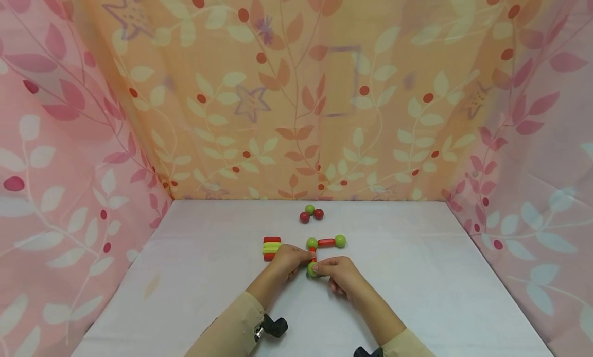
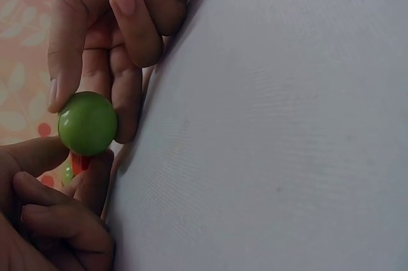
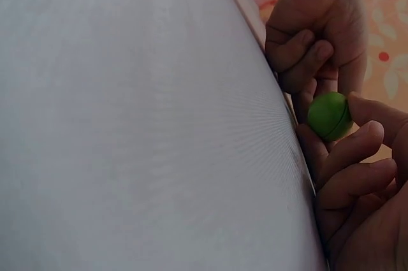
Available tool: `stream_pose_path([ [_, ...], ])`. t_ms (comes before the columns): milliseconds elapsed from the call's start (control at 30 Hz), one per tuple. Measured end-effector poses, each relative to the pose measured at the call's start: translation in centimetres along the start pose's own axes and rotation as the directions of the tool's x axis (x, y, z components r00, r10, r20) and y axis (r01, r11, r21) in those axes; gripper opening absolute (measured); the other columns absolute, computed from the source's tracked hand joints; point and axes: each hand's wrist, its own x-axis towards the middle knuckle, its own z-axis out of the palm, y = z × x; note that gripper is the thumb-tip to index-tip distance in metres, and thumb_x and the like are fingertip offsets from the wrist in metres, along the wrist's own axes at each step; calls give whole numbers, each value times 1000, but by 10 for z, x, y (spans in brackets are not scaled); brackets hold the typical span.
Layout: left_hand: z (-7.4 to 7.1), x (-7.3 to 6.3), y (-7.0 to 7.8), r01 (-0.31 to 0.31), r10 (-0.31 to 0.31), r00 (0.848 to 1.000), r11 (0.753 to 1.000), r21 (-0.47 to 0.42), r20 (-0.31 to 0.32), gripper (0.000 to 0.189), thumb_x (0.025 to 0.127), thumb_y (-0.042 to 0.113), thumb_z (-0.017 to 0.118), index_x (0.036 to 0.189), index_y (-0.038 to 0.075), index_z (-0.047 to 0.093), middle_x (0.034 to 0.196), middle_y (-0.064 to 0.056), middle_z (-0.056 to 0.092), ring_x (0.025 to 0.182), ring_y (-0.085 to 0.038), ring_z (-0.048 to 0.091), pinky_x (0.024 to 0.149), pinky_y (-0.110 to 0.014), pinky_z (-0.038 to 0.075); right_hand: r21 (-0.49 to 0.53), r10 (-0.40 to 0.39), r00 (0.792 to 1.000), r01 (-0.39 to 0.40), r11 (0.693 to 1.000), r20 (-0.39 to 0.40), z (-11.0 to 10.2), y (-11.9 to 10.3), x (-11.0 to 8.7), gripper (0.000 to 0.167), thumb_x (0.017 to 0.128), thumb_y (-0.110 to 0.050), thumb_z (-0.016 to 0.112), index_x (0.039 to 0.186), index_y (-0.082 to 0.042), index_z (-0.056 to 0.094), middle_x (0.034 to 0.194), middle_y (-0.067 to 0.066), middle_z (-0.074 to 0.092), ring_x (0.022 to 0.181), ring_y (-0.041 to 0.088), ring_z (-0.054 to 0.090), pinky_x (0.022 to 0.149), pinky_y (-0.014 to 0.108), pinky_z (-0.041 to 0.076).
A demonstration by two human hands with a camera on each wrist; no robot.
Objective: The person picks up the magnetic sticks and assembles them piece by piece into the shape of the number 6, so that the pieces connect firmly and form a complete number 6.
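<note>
A short red rod [image 1: 314,257] runs toward me between two green balls, and my left hand [image 1: 287,260] pinches it between thumb and fingers. My right hand [image 1: 345,274] holds the near green ball [image 1: 311,270] between thumb and fingers, at the rod's near end. Both wrist views show this ball [image 2: 87,123] between the two hands, close over the white tabletop. At the rod's far end sits another green ball [image 1: 312,242]. From there a second red rod [image 1: 326,242] extends right to a third green ball [image 1: 340,241], forming a corner shape.
Left of the joined pieces, red and yellow-green rods [image 1: 272,245] lie side by side, partly behind my left hand. Farther back, a green ball [image 1: 310,209] and two red balls [image 1: 304,217] are grouped. Patterned curtains [image 1: 296,89] border the white table [image 1: 208,228] at back and sides.
</note>
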Motion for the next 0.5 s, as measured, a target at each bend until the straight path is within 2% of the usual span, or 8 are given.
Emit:
stream_pose_path([
  [167, -4, -4, -2, -38, 37, 999, 999, 14, 13, 27, 71, 43, 74, 80, 18, 73, 65, 0, 55, 38, -15, 31, 37, -25, 23, 22, -2, 1000, 2, 1000, 0, 1, 0, 1, 41, 71, -45, 74, 96, -13, 70, 87, 8, 68, 34, 8, 38, 31, 21, 28],
  [267, -11, -10, -4, -96, 95, 995, 995, 41, 26, 24, 75, 41, 71, 84, 18, 72, 76, 2, 62, 51, -15, 43, 44, -25, 32, 28, 0, 1000, 0, 1000, 0, 1, -1, 0, 41, 71, -45, 73, 97, -12, 69, 86, 9, 67, 33, 8, 38, 31, 21, 28],
  [400, -25, -19, -6, -221, 217, 975, 971, 89, 56, 21, 80, 38, 67, 88, 19, 71, 87, 4, 66, 80, -15, 55, 64, -29, 44, 35, 20, 1000, -20, 999, -5, 1, -3, 0, 42, 70, -46, 74, 98, -14, 69, 87, 8, 67, 34, 8, 38, 31, 21, 28],
  [500, -38, -23, -10, -304, 298, 952, 945, 120, 67, 21, 82, 36, 67, 93, 19, 70, 88, 6, 66, 86, -14, 58, 72, -32, 47, 37, 33, 999, -33, 999, -10, 0, -5, -1, 43, 70, -46, 74, 98, -15, 69, 91, 6, 67, 36, 9, 40, 32, 21, 29],
])
